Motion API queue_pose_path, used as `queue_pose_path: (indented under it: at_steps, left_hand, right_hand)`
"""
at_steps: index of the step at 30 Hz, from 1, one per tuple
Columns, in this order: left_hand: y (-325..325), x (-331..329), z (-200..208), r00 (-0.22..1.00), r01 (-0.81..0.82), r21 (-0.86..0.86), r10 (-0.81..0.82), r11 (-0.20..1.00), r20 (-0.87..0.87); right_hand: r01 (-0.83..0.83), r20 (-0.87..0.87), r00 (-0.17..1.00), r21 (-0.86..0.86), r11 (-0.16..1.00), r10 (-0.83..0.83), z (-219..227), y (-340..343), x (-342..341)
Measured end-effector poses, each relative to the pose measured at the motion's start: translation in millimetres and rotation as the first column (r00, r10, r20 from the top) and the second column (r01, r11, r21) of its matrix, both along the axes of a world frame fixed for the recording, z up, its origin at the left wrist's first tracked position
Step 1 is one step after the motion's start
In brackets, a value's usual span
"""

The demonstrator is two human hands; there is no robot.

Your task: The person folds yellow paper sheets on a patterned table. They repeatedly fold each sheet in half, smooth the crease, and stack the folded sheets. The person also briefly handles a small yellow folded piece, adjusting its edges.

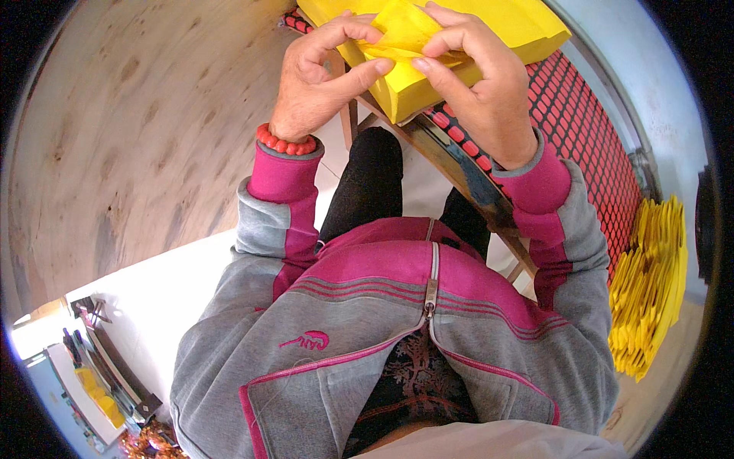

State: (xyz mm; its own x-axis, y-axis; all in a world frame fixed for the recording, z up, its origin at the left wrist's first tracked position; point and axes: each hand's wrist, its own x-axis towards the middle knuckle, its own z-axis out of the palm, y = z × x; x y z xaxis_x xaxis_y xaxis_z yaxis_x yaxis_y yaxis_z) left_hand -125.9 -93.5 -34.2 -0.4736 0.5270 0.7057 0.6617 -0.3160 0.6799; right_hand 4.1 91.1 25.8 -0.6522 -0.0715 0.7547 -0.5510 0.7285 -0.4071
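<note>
My left hand (325, 73), with a red bead bracelet (285, 141) at its wrist, pinches the left side of a folded yellow paper (401, 30). On the paper's right side, my right hand (489, 80) grips with thumb and fingers closed. The two thumbs point at each other across the folds. Under and behind the paper lies a thick block of yellow sheets (527, 34), its near corner jutting toward me. Whether the folded paper is loose from that block, I cannot tell.
The block rests on a table with a red and black patterned cover (585, 115). A bundle of folded yellow papers (650, 287) stands at the right. A large pale wooden board (145, 138) fills the left. Shelves with yellow items (99, 394) are at the lower left.
</note>
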Motion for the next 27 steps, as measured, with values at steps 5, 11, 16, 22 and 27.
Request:
queue_pose_path:
  at_steps: [5,11,16,22,27]
  left_hand:
    - [-2.6,-5.0,-2.9,0.999,-0.027,-0.033,0.028,0.999,0.040]
    - [-0.7,-7.6,-7.6,0.994,-0.111,-0.034,0.111,0.993,-0.019]
    - [6.8,-6.2,-8.2,0.971,-0.188,0.026,0.190,0.982,-0.146]
    - [12.7,2.4,-1.6,0.906,-0.249,0.109,0.271,0.962,-0.325]
    - [28.1,4.8,-3.3,1.000,0.005,0.298,0.003,0.955,-0.026]
  right_hand:
    - [-0.008,-0.012,1.000,-0.035,0.999,0.008,-4.4,1.2,-0.8]
    - [-0.013,-0.011,1.000,-0.037,0.999,0.012,-6.0,1.8,-0.5]
    - [0.000,-0.128,0.992,0.008,1.000,0.001,0.3,0.5,-4.1]
    - [0.109,-0.155,0.983,0.044,0.993,-0.102,22.7,-3.6,28.8]
    - [-0.167,0.362,0.925,0.103,0.981,0.120,-44.9,-35.9,99.0]
